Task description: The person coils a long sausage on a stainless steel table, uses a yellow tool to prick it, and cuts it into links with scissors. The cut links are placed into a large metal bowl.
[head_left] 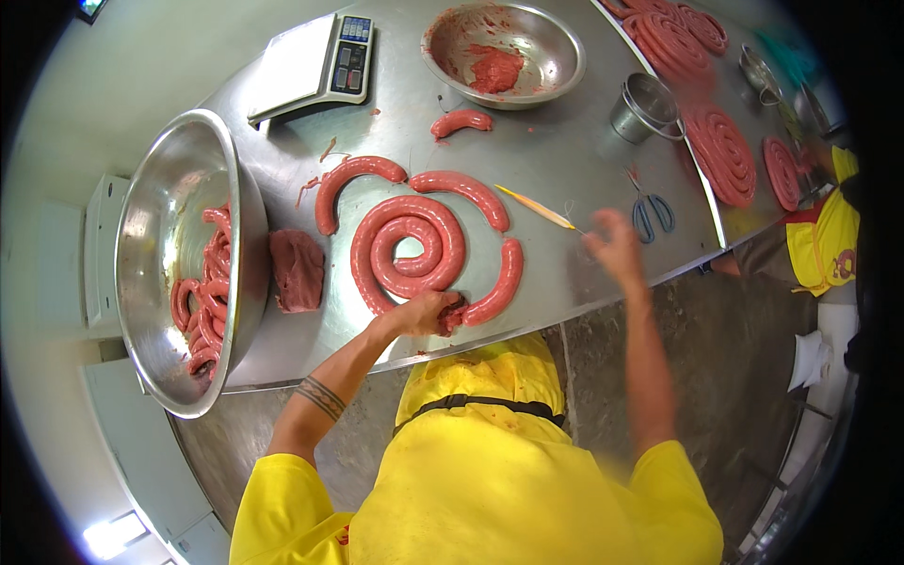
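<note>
My left hand (428, 314) is closed on the open, ragged end of the sausage coil at the table's near edge. The coiled raw sausage (363, 254) spirals on the steel table, with several shorter sausage links (460, 188) curving around its outer side. One link (499, 287) ends right beside my left fingers. My right hand (617, 250) is raised at the right, smeared by motion, so its fingers do not show clearly. Close to it lie a slim yellow spindle of thread (535, 205) and blue-handled scissors (652, 209).
A large steel bowl of sausages (235, 235) stands left, beside a lump of ground meat (298, 270). At the back are a scale (315, 66), a bowl with meat paste (565, 71) and a metal pot (633, 118). More coils (720, 155) lie right, near a person in yellow (829, 240).
</note>
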Demonstrator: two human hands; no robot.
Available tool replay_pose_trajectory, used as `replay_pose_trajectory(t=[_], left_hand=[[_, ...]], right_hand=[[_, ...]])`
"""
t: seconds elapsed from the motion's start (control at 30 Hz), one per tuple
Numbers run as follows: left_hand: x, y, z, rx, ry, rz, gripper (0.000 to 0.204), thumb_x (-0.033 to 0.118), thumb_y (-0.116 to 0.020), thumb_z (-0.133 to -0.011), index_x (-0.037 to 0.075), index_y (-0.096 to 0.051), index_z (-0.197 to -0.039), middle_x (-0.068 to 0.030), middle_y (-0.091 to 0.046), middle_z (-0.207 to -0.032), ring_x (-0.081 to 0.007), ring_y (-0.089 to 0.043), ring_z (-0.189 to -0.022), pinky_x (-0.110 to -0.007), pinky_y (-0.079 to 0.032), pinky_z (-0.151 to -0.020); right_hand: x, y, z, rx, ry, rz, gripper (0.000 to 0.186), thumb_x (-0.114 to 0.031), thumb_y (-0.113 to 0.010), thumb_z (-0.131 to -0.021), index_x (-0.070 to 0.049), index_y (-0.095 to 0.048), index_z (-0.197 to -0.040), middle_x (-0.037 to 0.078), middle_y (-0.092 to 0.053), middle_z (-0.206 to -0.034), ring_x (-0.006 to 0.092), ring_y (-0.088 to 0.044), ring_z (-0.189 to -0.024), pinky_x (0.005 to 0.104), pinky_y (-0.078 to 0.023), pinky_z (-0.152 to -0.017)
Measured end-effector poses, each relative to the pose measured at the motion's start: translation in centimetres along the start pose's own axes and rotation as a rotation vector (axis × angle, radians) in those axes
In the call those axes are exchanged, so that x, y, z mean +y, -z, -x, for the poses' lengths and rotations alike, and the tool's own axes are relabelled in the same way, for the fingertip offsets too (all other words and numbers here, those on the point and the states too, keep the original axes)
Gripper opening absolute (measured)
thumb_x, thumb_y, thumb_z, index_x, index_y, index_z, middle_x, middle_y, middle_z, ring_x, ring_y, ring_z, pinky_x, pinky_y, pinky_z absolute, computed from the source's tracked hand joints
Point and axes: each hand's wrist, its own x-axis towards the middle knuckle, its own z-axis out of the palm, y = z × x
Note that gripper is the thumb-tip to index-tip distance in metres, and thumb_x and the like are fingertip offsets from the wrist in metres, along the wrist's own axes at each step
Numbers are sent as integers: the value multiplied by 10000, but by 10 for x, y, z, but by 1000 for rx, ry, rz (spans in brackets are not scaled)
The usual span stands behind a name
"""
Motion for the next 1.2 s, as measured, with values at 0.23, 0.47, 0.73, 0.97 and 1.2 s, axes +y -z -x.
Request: replay_pose_trajectory(t=[0.23, 0.47, 0.73, 0.97, 1.2], left_hand=[[-30, -17, -12, 119, 8, 458, 255, 19, -852, -751, 9, -612, -839, -20, -634, -743, -102, -591, -679, -328, -471, -606], [-29, -38, -37, 377, -119, 668, 207, 104, -831, -827, 17, -647, -794, 19, -586, -641, -54, -458, -534, -301, -364, -448], [14, -30, -43, 677, 1, 354, 137, 121, -812, -849, 20, -725, -879, 9, -616, -626, -55, -472, -499, -293, -368, -434], [28, -40, -62, 917, 14, 314, 113, 72, -789, -851, 17, -760, -946, -21, -713, -710, -87, -589, -572, -292, -481, -528], [36, -20, -71, 838, 23, 1145, 160, -56, -745, -837, -37, -706, -991, -57, -708, -852, -147, -664, -749, -263, -525, -679]], right_hand=[[-99, -105, 102, -375, 368, 39, 517, -212, -846, -717, -100, -654, -1184, 53, -635, -1246, 277, -482, -1277, 468, -318, -1102], [-83, -94, 93, -304, 319, 45, 431, -178, -836, -715, -126, -665, -1107, 32, -643, -1193, 279, -487, -1262, 464, -333, -1072], [-72, -81, 81, -257, 317, 73, 454, -191, -831, -729, -110, -652, -1138, 57, -631, -1234, 291, -472, -1292, 472, -337, -1084], [-68, -73, 60, -304, 312, 139, 431, -220, -822, -758, -105, -650, -1136, 73, -623, -1224, 297, -473, -1285, 475, -334, -1087], [-59, -71, 44, -329, 353, 106, 394, -276, -803, -795, -124, -656, -1128, 54, -622, -1240, 283, -452, -1308, 463, -301, -1110]])
